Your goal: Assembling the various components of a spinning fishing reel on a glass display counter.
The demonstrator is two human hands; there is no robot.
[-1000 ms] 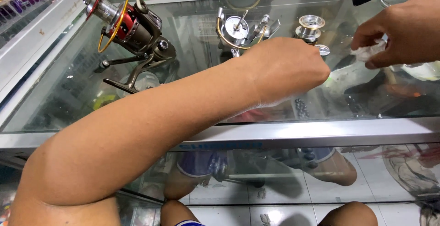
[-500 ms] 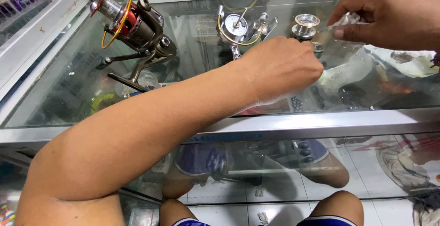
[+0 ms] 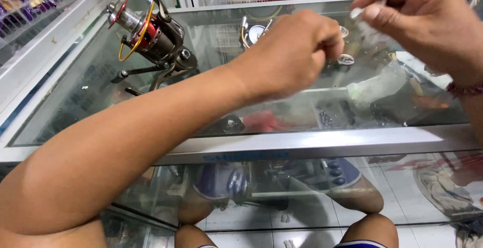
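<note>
My left hand (image 3: 294, 52) hovers over the glass counter (image 3: 302, 147) with its fingers curled into a fist; whether it pinches anything is hidden. My right hand (image 3: 422, 21) is raised at the upper right, thumb and fingers pinched on a small clear plastic piece (image 3: 359, 14). Both hands are close together above small round metal reel parts (image 3: 346, 58) lying on the glass. A fishing reel (image 3: 151, 34) with a red and gold spool stands on the counter to the left of my left forearm.
A metal spool part with a gold wire (image 3: 254, 31) lies behind my left hand. Goods show under the glass, among them a white packet (image 3: 375, 84). A rack of purple packets (image 3: 30, 1) stands at the far left. My knees (image 3: 362, 233) show below the counter.
Both hands have risen and come nearer the camera. My right hand lifted the clear plastic piece up off the glass; my left fist moved right, towards it.
</note>
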